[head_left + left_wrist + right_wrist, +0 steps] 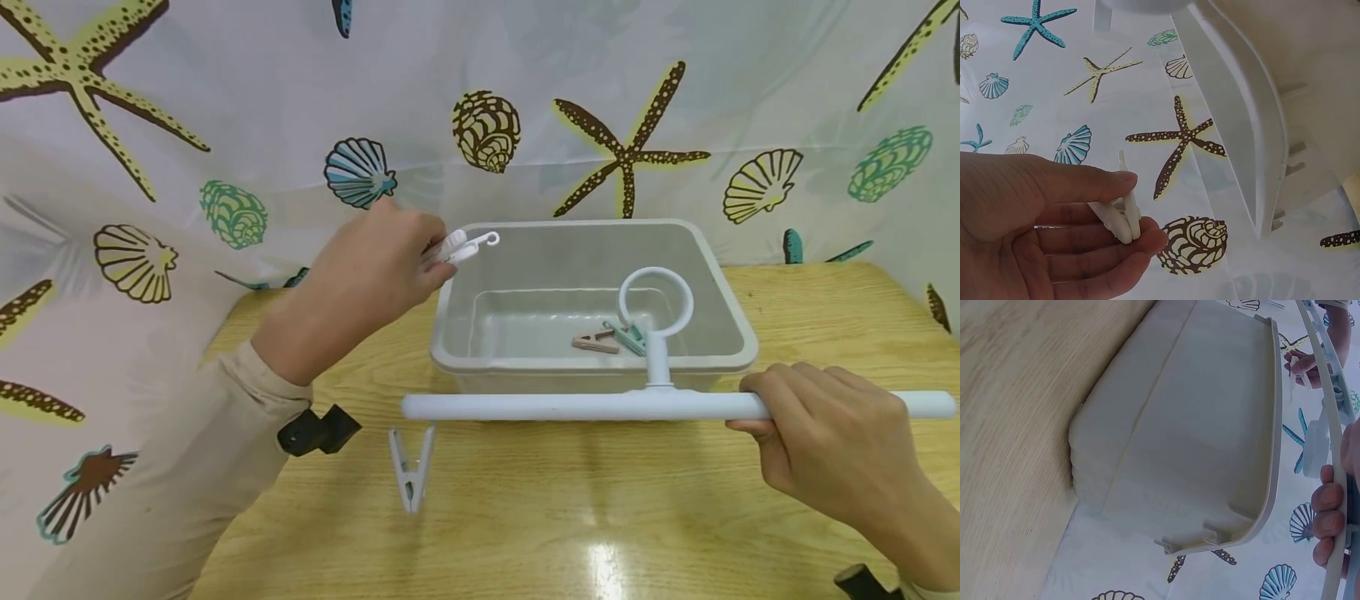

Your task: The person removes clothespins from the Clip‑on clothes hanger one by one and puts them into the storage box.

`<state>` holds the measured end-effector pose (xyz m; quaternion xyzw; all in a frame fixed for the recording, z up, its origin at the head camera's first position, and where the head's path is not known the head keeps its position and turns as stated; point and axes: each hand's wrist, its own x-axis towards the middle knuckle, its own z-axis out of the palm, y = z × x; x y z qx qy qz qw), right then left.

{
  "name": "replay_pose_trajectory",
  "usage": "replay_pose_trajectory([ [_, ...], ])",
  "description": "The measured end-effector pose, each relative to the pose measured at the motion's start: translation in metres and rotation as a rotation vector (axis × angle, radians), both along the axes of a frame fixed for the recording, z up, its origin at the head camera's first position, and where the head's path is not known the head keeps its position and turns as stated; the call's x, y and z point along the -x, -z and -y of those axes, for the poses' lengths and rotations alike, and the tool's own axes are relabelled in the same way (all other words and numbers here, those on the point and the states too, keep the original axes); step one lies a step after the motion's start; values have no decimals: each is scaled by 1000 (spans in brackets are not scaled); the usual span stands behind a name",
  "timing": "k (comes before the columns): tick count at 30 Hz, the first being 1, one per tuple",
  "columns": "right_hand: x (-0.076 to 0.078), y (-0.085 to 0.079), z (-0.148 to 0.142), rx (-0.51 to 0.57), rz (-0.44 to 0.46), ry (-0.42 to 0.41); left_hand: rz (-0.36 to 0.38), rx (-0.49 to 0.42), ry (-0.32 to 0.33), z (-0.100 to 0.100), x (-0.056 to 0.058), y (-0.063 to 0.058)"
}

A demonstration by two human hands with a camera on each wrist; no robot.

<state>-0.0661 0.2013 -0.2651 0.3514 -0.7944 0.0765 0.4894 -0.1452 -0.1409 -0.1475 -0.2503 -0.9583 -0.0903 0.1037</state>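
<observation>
My left hand (375, 262), at the basin's left rim, pinches a white clothespin (459, 248) with a small hook at its end. In the left wrist view the clothespin (1124, 215) sits between thumb and fingers. My right hand (832, 442) grips the right part of a white hanger (525, 407), a straight bar with a ring-shaped hook on top. The bar is level in front of the basin, and its ring overlaps the basin's inside in the head view. A whitish clothespin (411, 475) shows just below the bar's left end.
A grey-white plastic basin (592, 364) stands on the wooden table (517, 517). In it lie a pinkish-brown clothespin (596, 342) and a green one (628, 336). A sheet (420, 92) printed with shells and starfish hangs behind and at the sides.
</observation>
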Motion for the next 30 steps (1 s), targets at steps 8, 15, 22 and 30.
replay_pose_trajectory([
  [8,0,4,-1,-15,20,-8,43,61,-35,1,7,10],
  [15,0,5,-3,-23,32,-9,80,114,-64,-1,13,20],
  [22,0,7,-5,-19,34,-10,85,114,-39,-2,19,26],
  [30,0,9,-7,-24,41,-7,109,145,-49,-6,27,32],
])
